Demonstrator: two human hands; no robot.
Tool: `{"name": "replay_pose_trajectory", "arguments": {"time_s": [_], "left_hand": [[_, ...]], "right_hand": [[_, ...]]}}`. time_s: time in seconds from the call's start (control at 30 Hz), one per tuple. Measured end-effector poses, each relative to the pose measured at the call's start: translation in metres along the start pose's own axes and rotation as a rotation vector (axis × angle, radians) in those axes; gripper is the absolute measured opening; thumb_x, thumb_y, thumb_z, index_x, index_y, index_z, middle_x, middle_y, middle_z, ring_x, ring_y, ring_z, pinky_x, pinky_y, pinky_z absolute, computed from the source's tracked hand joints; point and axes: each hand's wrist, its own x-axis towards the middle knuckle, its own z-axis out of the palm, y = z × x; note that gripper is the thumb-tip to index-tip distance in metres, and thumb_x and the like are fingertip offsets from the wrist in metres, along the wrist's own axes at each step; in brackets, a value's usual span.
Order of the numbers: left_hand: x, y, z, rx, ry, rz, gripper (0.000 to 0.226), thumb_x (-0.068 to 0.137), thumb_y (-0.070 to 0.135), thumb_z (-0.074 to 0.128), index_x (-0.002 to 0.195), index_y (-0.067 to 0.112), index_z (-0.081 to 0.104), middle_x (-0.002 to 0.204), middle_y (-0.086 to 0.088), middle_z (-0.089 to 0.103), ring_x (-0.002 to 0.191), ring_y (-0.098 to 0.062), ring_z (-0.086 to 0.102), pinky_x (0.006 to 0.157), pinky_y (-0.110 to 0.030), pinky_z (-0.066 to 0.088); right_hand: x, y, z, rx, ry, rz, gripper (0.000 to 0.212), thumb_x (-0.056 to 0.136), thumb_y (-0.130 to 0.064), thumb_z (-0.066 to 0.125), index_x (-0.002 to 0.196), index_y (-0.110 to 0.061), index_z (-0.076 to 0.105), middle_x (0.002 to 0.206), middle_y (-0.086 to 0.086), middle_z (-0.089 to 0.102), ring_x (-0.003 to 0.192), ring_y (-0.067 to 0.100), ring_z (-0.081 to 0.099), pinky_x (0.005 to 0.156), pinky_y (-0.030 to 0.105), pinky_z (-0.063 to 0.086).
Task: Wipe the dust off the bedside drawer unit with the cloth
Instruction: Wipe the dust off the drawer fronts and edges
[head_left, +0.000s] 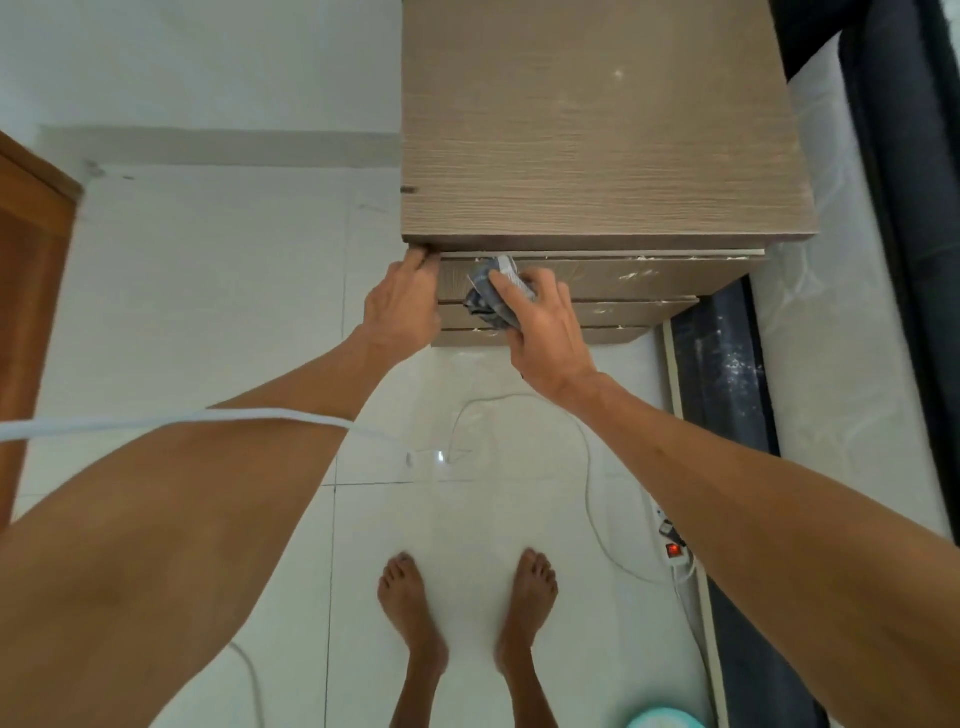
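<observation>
The bedside drawer unit (597, 130) is brown wood-grain, seen from above, with three drawer fronts stepping down below its top. White dust specks lie along the drawer edges at the right. My left hand (402, 306) grips the unit's front left corner, fingertips tucked under the top's edge. A crumpled grey-blue cloth (493, 296) is bunched in my right hand (545, 327), which presses it against the upper drawer fronts near their left side.
A white cable (589, 467) runs over the tiled floor to a power strip (675, 551) with a red switch by the bed base (727, 374). A mattress edge is at the right. A wooden door (31, 291) stands at the left. My bare feet (467, 597) stand below. A teal object (665, 719) sits at the bottom.
</observation>
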Motion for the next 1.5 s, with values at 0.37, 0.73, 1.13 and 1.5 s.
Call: {"name": "replay_pose_trajectory", "arguments": {"time_s": [0.37, 0.73, 1.13, 1.5], "left_hand": [[-0.011, -0.009, -0.006, -0.01, -0.025, 0.068, 0.047, 0.082, 0.001, 0.06, 0.127, 0.007, 0.048, 0.126, -0.014, 0.048, 0.11, -0.035, 0.051, 0.082, -0.044, 0.048], [-0.012, 0.015, 0.0, 0.16, 0.028, 0.012, 0.044, 0.078, 0.002, 0.062, 0.121, 0.007, 0.052, 0.122, -0.014, 0.052, 0.113, -0.035, 0.048, 0.083, -0.047, 0.045], [0.001, 0.094, 0.025, 0.223, -0.048, 0.108, 0.075, 0.076, 0.011, 0.072, 0.142, 0.006, 0.036, 0.14, -0.014, 0.044, 0.128, -0.031, 0.043, 0.098, -0.047, 0.045], [-0.001, 0.111, 0.036, 0.22, -0.021, 0.071, 0.08, 0.074, 0.01, 0.075, 0.143, 0.004, 0.035, 0.14, -0.017, 0.044, 0.131, -0.035, 0.04, 0.103, -0.05, 0.042]], "right_hand": [[0.024, -0.037, 0.016, -0.024, 0.052, 0.077, 0.062, 0.081, 0.004, 0.059, 0.138, -0.016, 0.047, 0.127, 0.022, 0.044, 0.103, 0.038, 0.046, 0.084, 0.051, 0.05], [0.035, -0.03, 0.018, -0.406, -0.028, 0.092, 0.073, 0.076, -0.005, 0.071, 0.14, -0.017, 0.037, 0.129, 0.015, 0.042, 0.109, 0.031, 0.046, 0.075, 0.043, 0.049], [0.0, 0.088, -0.049, -0.444, -0.064, 0.3, 0.078, 0.081, 0.0, 0.066, 0.143, -0.026, 0.026, 0.122, 0.017, 0.04, 0.096, 0.034, 0.051, 0.054, 0.037, 0.041], [-0.022, 0.201, -0.104, -0.486, -0.054, 0.497, 0.062, 0.091, 0.001, 0.05, 0.143, -0.023, 0.025, 0.12, 0.025, 0.044, 0.088, 0.04, 0.061, 0.06, 0.038, 0.038]]}}
